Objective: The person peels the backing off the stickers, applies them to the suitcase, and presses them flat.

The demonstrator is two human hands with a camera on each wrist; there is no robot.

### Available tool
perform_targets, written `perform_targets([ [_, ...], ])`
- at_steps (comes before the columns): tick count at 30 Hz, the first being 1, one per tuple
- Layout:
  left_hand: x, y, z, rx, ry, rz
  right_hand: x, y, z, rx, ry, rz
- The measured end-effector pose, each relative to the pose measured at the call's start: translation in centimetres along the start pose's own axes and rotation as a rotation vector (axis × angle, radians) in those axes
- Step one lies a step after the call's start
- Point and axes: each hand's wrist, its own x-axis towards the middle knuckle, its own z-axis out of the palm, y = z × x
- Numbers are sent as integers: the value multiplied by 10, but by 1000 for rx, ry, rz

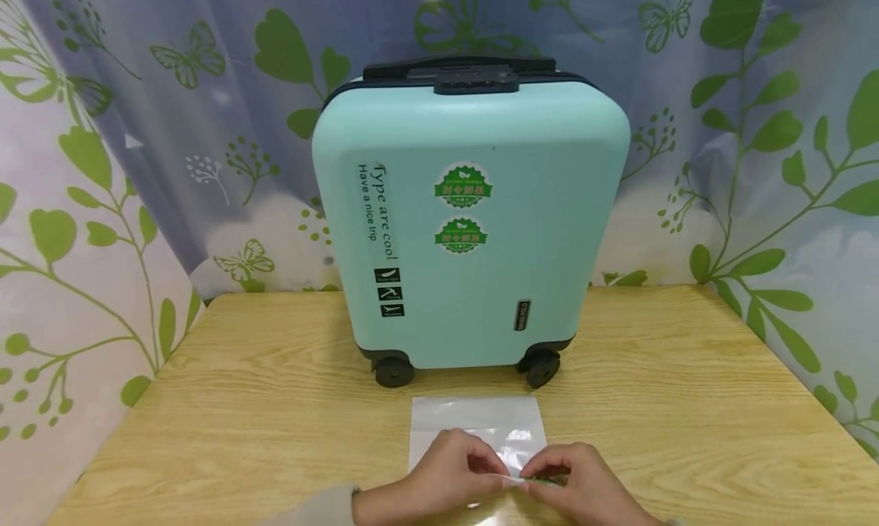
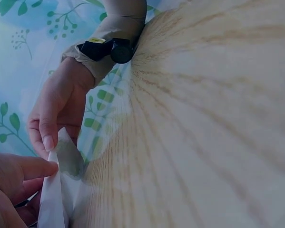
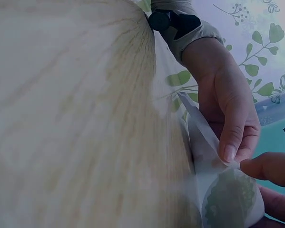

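Observation:
Low in the head view, my left hand and right hand meet with fingertips close together. Between them both hands pinch the edge of a thin white sticker sheet, with a sliver of green showing near the right fingers. A round green sticker shows on the sheet in the right wrist view, beside the right fingertips. In the left wrist view, the raised sheet stands on edge between both hands. Behind them stands an upright mint-green suitcase with two round green stickers on its front.
A glossy white sheet lies on the wooden table just in front of the suitcase wheels. Patterned curtain hangs behind and at both sides of the table.

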Motion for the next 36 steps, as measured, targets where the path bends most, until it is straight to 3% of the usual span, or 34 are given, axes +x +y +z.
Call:
perform_targets([
  [7,-1,-1,-1,-25,-1,-9,0,-6,-2,-6,-9,89],
  [20,-3,-3,-3,-35,-3,-12,0,-3,-6,2,-29,120],
  [36,-2,-3,-3,-51,6,-3,0,-5,-5,-62,13,75],
])
